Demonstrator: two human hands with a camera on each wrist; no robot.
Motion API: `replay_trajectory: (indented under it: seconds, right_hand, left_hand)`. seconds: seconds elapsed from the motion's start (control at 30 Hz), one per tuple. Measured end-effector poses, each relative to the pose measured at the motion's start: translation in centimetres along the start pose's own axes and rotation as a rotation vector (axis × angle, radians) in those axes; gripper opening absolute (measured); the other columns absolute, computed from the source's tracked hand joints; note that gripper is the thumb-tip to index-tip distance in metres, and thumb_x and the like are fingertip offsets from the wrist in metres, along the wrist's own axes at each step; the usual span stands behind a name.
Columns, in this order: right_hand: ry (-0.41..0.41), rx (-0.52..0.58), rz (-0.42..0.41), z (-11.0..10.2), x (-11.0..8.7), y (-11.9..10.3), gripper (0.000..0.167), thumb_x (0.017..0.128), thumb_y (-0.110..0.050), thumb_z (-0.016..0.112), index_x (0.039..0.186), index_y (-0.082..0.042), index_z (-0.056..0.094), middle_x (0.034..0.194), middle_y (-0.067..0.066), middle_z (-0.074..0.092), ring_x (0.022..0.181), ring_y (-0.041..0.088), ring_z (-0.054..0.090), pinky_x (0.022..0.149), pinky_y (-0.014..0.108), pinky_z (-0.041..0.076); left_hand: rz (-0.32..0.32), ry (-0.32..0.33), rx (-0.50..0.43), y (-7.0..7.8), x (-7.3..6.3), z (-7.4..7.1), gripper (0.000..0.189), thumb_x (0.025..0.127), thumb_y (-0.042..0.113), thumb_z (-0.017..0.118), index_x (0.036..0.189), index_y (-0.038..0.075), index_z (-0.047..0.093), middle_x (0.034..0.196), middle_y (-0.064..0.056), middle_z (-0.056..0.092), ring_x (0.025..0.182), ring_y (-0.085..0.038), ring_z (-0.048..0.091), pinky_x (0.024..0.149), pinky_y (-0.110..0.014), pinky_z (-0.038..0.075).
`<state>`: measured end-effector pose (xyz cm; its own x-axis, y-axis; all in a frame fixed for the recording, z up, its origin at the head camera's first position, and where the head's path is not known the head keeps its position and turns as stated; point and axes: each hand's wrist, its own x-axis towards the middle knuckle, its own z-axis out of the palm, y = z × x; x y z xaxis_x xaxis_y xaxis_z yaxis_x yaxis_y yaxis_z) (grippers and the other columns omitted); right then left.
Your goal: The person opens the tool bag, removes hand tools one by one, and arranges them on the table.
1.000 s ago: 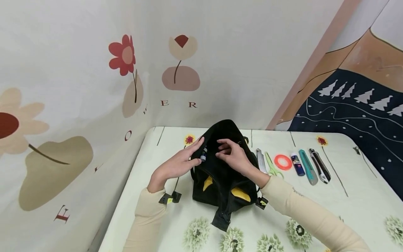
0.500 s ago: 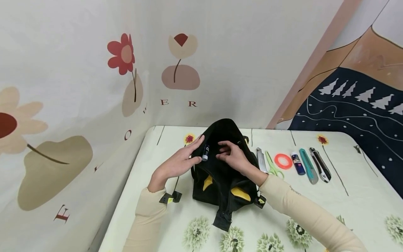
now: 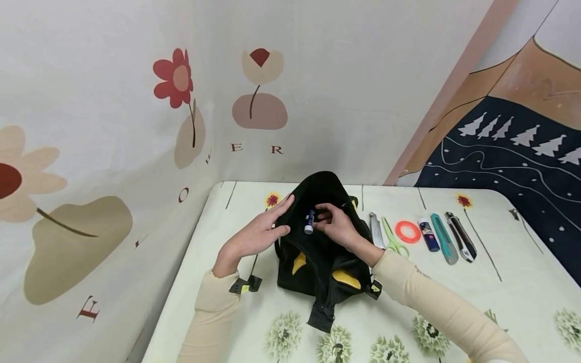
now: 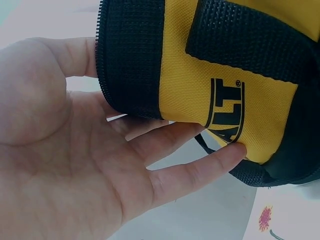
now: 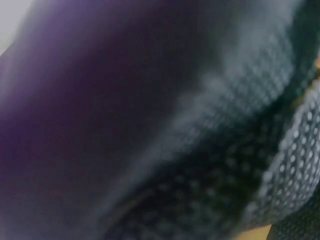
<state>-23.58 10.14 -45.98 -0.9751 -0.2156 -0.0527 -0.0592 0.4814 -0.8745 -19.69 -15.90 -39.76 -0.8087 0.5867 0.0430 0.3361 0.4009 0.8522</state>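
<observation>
A black-and-yellow tool bag (image 3: 317, 257) stands on the table with its dark mouth gaping. My left hand (image 3: 258, 236) holds the bag's left rim, thumb inside and fingers along the outside. Up close in the left wrist view, that hand (image 4: 100, 140) lies against the zipped edge and the yellow side bearing black letters. A small glue stick (image 3: 309, 222) with a pale cap lies within the bag, beside the fingertips of my right hand (image 3: 338, 228). Loosely bent, those fingers reach into the mouth; no grip on the glue stick shows. Dark blurred fabric fills the right wrist view.
Right of the bag lie a grey-bladed tool (image 3: 376, 230), green scissors (image 3: 393, 239), a red tape roll (image 3: 408, 232), a larger glue stick (image 3: 428, 234), a teal utility knife (image 3: 444, 239) and a black utility knife (image 3: 461, 237). A printed curtain (image 3: 336, 101) hangs behind.
The small glue stick has shifted right, from beside my left thumb at the rim to the right fingertips. Both hands and the bag have stayed nearly still.
</observation>
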Motion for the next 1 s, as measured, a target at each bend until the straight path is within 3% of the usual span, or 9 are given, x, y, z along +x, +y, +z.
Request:
replay_trajectory:
  seconds: [0.33, 0.53, 0.7, 0.83, 1.0]
  right_hand:
    - [-0.022, -0.016, 0.039, 0.1, 0.5, 1.4, 0.056, 0.106, -0.005, 0.071, 0.158, 0.005, 0.053, 0.139, 0.03, 0.061, 0.12, 0.041, 0.065, 0.101, 0.051, 0.056]
    - [-0.064, -0.07, -0.059, 0.0, 1.2, 1.8, 0.053, 0.105, -0.002, 0.072, 0.155, 0.005, 0.058, 0.141, 0.031, 0.065, 0.121, 0.044, 0.068, 0.101, 0.054, 0.058]
    - [-0.128, -0.138, -0.158, 0.1, 1.4, 2.0, 0.045, 0.104, -0.002, 0.071, 0.148, 0.007, 0.066, 0.149, 0.033, 0.063, 0.119, 0.044, 0.071, 0.094, 0.049, 0.06]
    - [-0.125, -0.147, -0.173, 0.0, 1.3, 2.2, 0.041, 0.104, -0.004, 0.072, 0.143, 0.006, 0.069, 0.147, 0.032, 0.064, 0.119, 0.043, 0.071, 0.093, 0.046, 0.061]
    - [-0.118, -0.138, -0.23, 0.1, 1.2, 2.3, 0.039, 0.1, 0.0, 0.073, 0.137, 0.009, 0.071, 0.138, 0.033, 0.068, 0.093, 0.026, 0.074, 0.079, 0.033, 0.059]
  left_hand:
    - [-0.002, -0.015, -0.001, 0.1, 0.1, -0.1, 0.075, 0.114, 0.013, 0.05, 0.179, 0.01, 0.013, 0.186, -0.009, 0.005, 0.172, -0.032, 0.007, 0.134, -0.061, 0.021]
    - [0.002, -0.015, 0.003, 0.0, 0.1, -0.2, 0.075, 0.114, 0.011, 0.05, 0.179, 0.01, 0.013, 0.186, -0.01, 0.006, 0.172, -0.033, 0.008, 0.134, -0.061, 0.02]
    - [0.002, -0.019, 0.001, 0.0, -0.1, -0.2, 0.075, 0.114, 0.011, 0.051, 0.179, 0.009, 0.013, 0.186, -0.011, 0.005, 0.171, -0.034, 0.008, 0.134, -0.062, 0.021]
    - [-0.001, -0.019, 0.003, 0.0, -0.1, -0.1, 0.075, 0.114, 0.012, 0.05, 0.179, 0.01, 0.013, 0.186, -0.011, 0.005, 0.172, -0.034, 0.007, 0.134, -0.062, 0.021]
    - [-0.001, -0.02, 0.001, 0.0, -0.1, -0.1, 0.075, 0.114, 0.012, 0.05, 0.179, 0.009, 0.013, 0.186, -0.011, 0.005, 0.171, -0.034, 0.007, 0.134, -0.062, 0.021]
